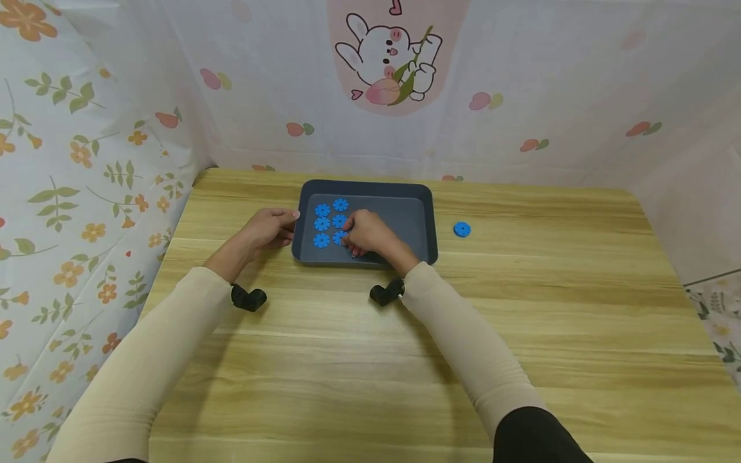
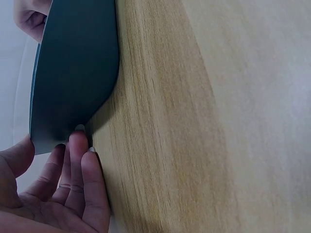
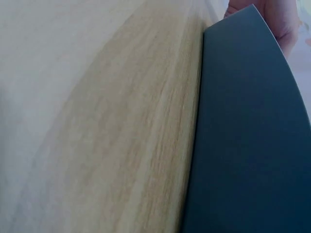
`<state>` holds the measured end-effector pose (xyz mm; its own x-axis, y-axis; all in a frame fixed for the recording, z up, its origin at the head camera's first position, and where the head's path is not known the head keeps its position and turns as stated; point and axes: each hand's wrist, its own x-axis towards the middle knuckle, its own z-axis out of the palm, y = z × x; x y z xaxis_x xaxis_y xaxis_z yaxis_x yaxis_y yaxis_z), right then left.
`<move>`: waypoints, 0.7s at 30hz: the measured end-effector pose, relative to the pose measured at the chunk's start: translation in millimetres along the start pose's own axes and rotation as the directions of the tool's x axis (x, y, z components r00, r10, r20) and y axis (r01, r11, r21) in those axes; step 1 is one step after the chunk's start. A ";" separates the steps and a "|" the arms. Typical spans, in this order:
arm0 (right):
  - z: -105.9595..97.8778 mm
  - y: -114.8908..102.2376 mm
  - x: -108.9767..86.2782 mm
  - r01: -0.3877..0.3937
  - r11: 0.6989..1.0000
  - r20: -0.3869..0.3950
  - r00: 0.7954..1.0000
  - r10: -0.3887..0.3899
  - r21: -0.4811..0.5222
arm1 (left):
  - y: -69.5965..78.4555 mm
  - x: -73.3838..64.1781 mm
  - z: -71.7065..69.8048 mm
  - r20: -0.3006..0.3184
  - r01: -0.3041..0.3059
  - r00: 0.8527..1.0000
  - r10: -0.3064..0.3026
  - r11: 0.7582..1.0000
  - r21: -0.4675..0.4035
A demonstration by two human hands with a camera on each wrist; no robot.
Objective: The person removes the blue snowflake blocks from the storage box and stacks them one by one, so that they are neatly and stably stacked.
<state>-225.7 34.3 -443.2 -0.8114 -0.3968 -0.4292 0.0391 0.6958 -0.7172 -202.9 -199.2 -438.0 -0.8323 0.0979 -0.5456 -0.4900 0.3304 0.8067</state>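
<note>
A dark grey rectangular tray (image 1: pixel 425 251) lies near the back of the table. Several flat blue notched discs (image 1: pixel 321 240) sit in two columns at its left side. My left hand (image 1: pixel 269 229) holds the tray's left edge; in the left wrist view its thumb (image 2: pixel 19 155) meets the rim and its fingers (image 2: pixel 77 145) press the outer wall. My right hand (image 1: pixel 367 233) reaches over the front rim and pinches the near right blue notched disc (image 1: pixel 338 238), partly hiding it. The right wrist view shows the tray's outer wall (image 3: pixel 248 121), with my right fingers out of sight.
Right of the tray, another blue notched disc (image 1: pixel 462 229), thick enough to be a small stack, lies on the wooden table (image 1: pixel 550 308). Printed cloth (image 1: pixel 260 58) hangs behind the table and along its left. Black wrist cameras (image 1: pixel 249 299) hang below both wrists.
</note>
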 end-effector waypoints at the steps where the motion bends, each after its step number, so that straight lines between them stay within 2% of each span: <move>1: 0.3 -0.1 0.0 -0.002 1.000 -0.002 1.000 0.002 -0.008 | 0.3 -0.2 0.2 0.000 0.000 1.000 0.000 1.000 -0.001; 7: -1.1 0.4 0.2 0.000 1.000 0.008 1.000 0.000 -0.016 | 1.0 -0.5 0.7 0.001 0.000 1.000 0.000 1.000 0.000; 12: -6.6 4.8 -1.6 0.003 0.994 0.036 0.999 -0.007 0.110 | 0.7 0.7 1.0 0.003 -0.002 1.000 0.002 1.000 0.004; 21: -10.9 16.4 -6.7 0.017 0.954 0.054 0.998 -0.035 0.299 | 0.9 -1.3 0.6 0.000 0.001 1.000 -0.001 1.000 0.000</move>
<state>-225.9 54.9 -446.0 -0.7798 -0.4523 -0.4329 0.1976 0.4784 -0.8556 -202.1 -198.6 -436.7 -0.8315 0.0975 -0.5469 -0.4912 0.3307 0.8058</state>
